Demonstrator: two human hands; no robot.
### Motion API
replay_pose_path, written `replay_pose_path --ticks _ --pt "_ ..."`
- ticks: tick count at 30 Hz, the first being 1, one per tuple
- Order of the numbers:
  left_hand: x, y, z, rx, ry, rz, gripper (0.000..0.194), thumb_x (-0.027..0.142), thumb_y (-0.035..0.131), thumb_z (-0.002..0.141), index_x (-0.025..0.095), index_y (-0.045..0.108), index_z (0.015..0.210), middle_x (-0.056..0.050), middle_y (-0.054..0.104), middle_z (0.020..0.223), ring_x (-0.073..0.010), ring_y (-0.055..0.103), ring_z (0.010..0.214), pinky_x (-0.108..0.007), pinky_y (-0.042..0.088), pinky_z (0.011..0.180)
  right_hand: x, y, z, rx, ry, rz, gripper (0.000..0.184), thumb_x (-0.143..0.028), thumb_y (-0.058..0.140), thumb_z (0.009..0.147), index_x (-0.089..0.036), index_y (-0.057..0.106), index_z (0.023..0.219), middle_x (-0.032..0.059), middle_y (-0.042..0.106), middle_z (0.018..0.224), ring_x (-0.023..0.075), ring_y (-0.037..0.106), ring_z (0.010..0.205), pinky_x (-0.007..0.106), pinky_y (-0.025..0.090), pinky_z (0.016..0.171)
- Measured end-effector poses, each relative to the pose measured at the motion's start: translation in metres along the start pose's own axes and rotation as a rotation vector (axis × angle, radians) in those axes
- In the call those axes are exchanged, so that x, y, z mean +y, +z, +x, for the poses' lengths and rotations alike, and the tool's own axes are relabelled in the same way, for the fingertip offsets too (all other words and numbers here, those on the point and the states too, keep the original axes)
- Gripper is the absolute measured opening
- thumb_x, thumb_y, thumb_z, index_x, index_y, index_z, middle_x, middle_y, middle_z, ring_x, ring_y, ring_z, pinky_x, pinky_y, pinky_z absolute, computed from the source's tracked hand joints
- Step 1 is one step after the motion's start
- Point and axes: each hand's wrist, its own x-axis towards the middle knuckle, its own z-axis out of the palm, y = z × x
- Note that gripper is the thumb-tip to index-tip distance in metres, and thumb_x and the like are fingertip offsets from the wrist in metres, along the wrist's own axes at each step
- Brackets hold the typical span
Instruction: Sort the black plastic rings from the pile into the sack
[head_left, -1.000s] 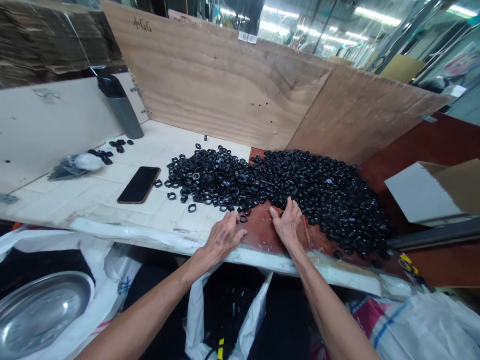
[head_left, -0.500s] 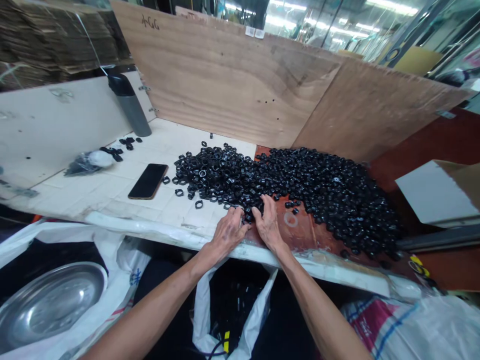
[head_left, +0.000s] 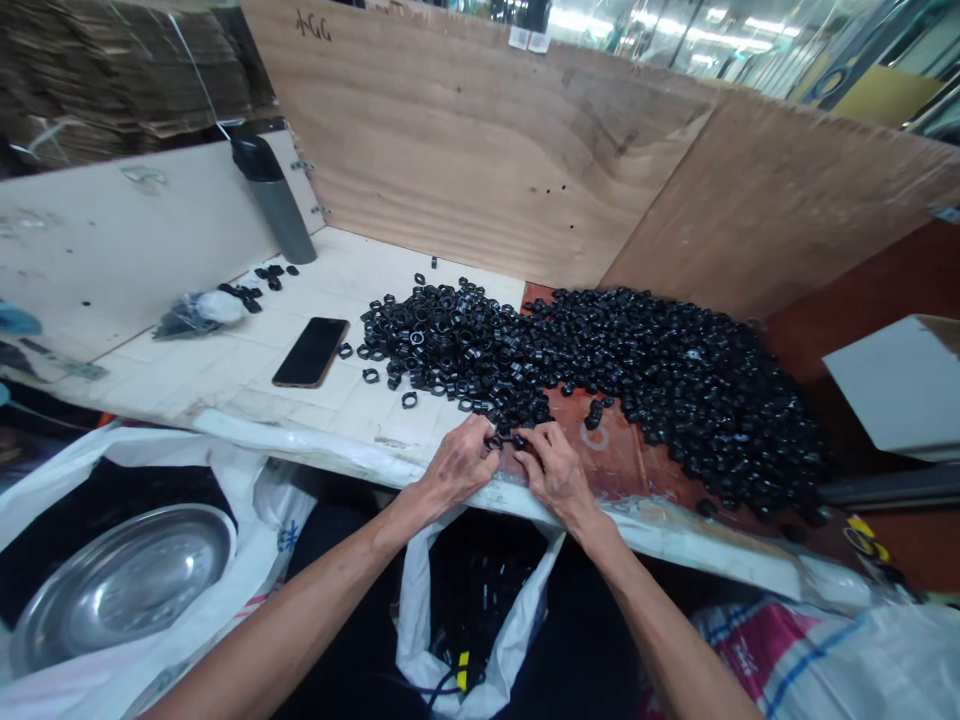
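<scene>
Left hand (head_left: 457, 465) and right hand (head_left: 556, 475) have drawn together from their wider spread | fingers curled, meeting; whether they grip a piece is unclear | black plastic nuts (head_left: 660, 390) lie heaped across the bench (head_left: 247, 400), hands at their near edge

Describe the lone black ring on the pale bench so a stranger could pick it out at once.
Find the heap of black rings in front of the plywood board. Left of it, on the pale bench top, a few rings lie loose near a dark phone. The lone ring sits nearest the front edge, apart from the others, left of the left hand.
</scene>
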Motion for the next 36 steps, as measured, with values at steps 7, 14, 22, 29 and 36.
replay_pose_path --ticks 7,14,22,29,36 --pt "0.001 -0.001 -0.002 -0.009 -0.053 -0.131 0.02 0.017 0.061 0.082 0.019 0.065 0.101 0.001 0.064 0.077 -0.0127 0.058 0.065 -0.026 0.048 0.068 0.0 0.004 0.0 -0.025 -0.022 -0.024 0.011 -0.016 0.048 0.09 -0.019 0.058 0.094 0.0088 0.06 0.093 0.0223 0.06 0.084 0.034 0.051 0.077" --pt "0.008 -0.016 0.005 -0.037 -0.155 -0.428 0.024 0.025 0.062 0.084 0.017 0.071 0.106 -0.006 0.068 0.095 -0.0152 0.064 0.079 -0.027 0.052 0.071 -0.005 0.0 0.009 0.113 0.163 0.287 0.021 -0.023 0.056 0.088 -0.021 0.064 0.107 0.0053 0.066 0.094 0.0187 0.062 0.074 0.033 0.052 0.073" --pt "0.007 -0.023 0.003 -0.118 -0.372 -1.038 0.029 0.031 0.07 0.081 0.013 0.064 0.102 -0.007 0.073 0.086 -0.0185 0.071 0.079 -0.034 0.058 0.08 -0.033 0.003 0.017 0.172 0.392 0.739 0.023 -0.033 0.074 0.08 -0.021 0.062 0.096 0.0029 0.068 0.087 0.0183 0.065 0.073 0.031 0.055 0.069" --pt "0.008 -0.029 0.003 -0.035 -0.37 -1.028 0.032 0.032 0.075 0.077 0.013 0.069 0.103 -0.008 0.075 0.098 -0.021 0.071 0.09 -0.036 0.057 0.089 -0.054 -0.001 0.027 0.231 0.328 0.755 0.022 -0.034 0.066 0.088 -0.021 0.065 0.105 0.0107 0.061 0.121 0.0215 0.067 0.094 0.038 0.058 0.085" --pt "0.004 -0.026 0.001 0.0 -0.35 -1.044 0.03 0.029 0.075 0.077 0.013 0.069 0.101 -0.008 0.074 0.098 -0.0196 0.07 0.088 -0.032 0.057 0.086 -0.058 0.007 0.02 0.241 0.344 0.612 0.027 -0.032 0.065 0.088 -0.021 0.066 0.113 0.0078 0.068 0.101 0.0213 0.069 0.084 0.034 0.06 0.074"
